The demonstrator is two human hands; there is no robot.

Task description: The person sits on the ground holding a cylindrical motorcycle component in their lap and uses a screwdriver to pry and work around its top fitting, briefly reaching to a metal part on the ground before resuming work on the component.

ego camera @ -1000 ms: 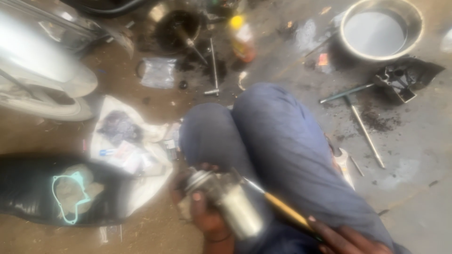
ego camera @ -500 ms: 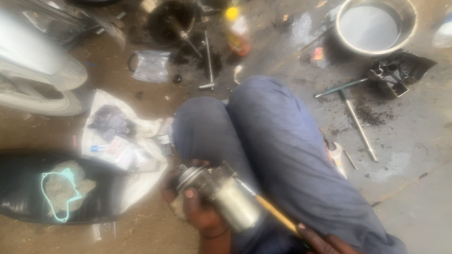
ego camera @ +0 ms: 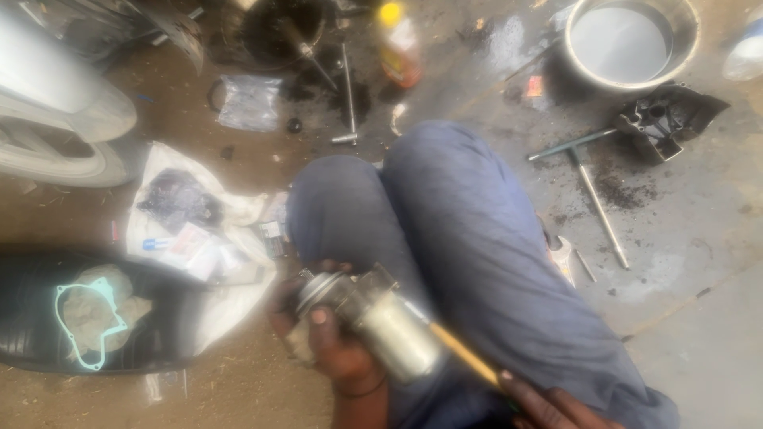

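Hands grip two things: left hand [ego camera: 334, 349] one metal motor [ego camera: 373, 318], right hand [ego camera: 548, 405] one yellow-handled tool [ego camera: 465, 355].

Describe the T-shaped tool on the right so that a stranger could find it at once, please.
Start at the round metal basin at the top right. Just below it lies a black engine part, and the T-handle wrench lies on the bare concrete beside that. It is the long grey shaft with a crossbar, apart from both hands.

Soft daylight, overall blur (edges worst)

Head camera, looking steeply down, close.
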